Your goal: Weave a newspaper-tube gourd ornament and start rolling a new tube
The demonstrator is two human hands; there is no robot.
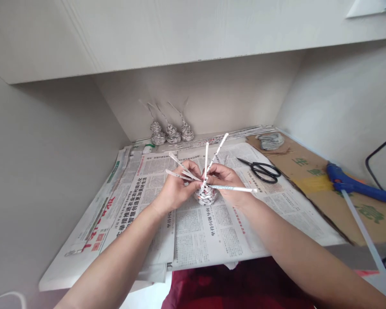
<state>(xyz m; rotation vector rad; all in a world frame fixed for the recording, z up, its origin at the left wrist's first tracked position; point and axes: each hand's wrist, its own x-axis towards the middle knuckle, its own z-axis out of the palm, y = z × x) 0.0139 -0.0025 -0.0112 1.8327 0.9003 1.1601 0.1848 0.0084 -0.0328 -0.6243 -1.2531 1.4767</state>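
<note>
Between my hands, over the newspaper, is a small round woven ball of rolled newspaper strips (pixel 207 196). Several paper strips (pixel 219 146) stick out from its top in different directions. My left hand (pixel 182 182) is closed at the ball's upper left, its thumb and fingers pinching strips where they leave the weave. On the other side my right hand (pixel 224 176) is also closed, fingertips gripping strips near the top of the ball. One strip (pixel 238 188) points right across the right hand. The fingertips meet closely and partly hide the strip bases.
Three woven gourd shapes (pixel 173 134) stand by the back wall, beside a bundle of long paper rods (pixel 225 137). Black scissors (pixel 260 168) lie right of my hands. A blue glue gun (pixel 357 184) rests on cardboard (pixel 312 182). Newspaper sheets (pixel 193 240) cover the table under a low overhead panel.
</note>
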